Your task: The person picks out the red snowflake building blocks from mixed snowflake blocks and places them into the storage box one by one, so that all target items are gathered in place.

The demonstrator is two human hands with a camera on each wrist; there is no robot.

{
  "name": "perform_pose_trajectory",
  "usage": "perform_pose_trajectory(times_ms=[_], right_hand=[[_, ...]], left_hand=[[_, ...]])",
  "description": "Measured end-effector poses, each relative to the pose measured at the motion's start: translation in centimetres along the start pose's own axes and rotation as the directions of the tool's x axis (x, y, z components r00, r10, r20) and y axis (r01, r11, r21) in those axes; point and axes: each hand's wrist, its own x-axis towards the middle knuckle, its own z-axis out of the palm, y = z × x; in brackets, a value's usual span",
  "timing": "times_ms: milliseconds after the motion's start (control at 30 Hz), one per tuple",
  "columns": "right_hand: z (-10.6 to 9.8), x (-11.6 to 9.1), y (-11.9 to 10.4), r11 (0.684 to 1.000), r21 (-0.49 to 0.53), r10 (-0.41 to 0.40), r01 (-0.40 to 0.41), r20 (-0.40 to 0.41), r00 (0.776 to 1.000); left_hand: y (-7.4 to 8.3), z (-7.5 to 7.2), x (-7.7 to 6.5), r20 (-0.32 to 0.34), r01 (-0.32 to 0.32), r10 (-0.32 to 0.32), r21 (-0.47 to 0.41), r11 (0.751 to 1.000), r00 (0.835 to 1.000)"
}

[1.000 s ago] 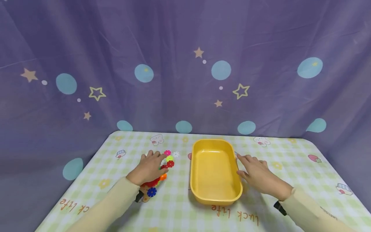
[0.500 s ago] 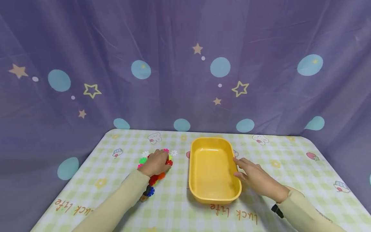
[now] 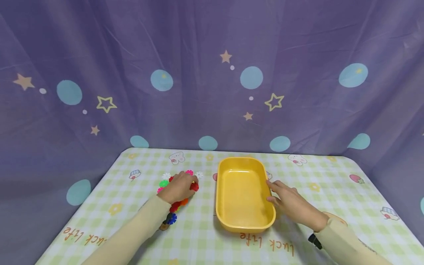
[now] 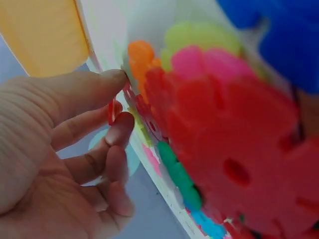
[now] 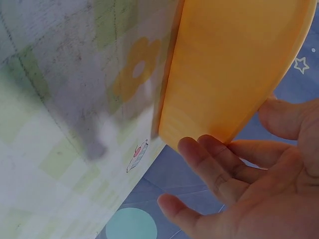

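My left hand (image 3: pixel 180 187) reaches into a pile of colourful flower-shaped plastic discs at the left of the table. Its thumb and index finger pinch a red flower-shaped disc (image 3: pixel 194 187), seen edge-on in the left wrist view. Close to that camera a large red disc (image 4: pixel 239 149) fills much of the picture, with orange, green and pink ones behind. A yellow tray (image 3: pixel 245 195) stands mid-table with nothing in it. Against its right outer wall rest the fingertips of my right hand (image 3: pixel 294 204), fingers loosely extended, thumb beside the rim (image 5: pixel 299 45).
White discs (image 3: pixel 199 175), a green disc (image 3: pixel 163 183) and a blue disc (image 3: pixel 172 219) lie around the left hand. A green-checked cloth (image 3: pixel 338 228) covers the table. Behind its far edge hangs a purple curtain (image 3: pixel 192 110).
My left hand has come down onto the discs and drawn its fingers together on a red one. My right hand has moved slightly left against the tray.
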Motion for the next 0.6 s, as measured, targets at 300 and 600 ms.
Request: perform_pose_trajectory(times_ms=[300, 600], right_hand=[[0.3, -0.1, 0.5, 1.000, 0.026, 0.014, -0.014, 0.009, 1.000], [0.4, 0.0, 0.6, 0.998, 0.063, -0.027, 0.027, 0.002, 1.000]], left_hand=[[5.1, -3.2, 0.0, -0.220, -0.499, 0.472, -0.087, 0.862, 0.854], [11.3, -0.3, 2.6, -0.028, -0.690, 0.689, -0.049, 0.723, 0.724]])
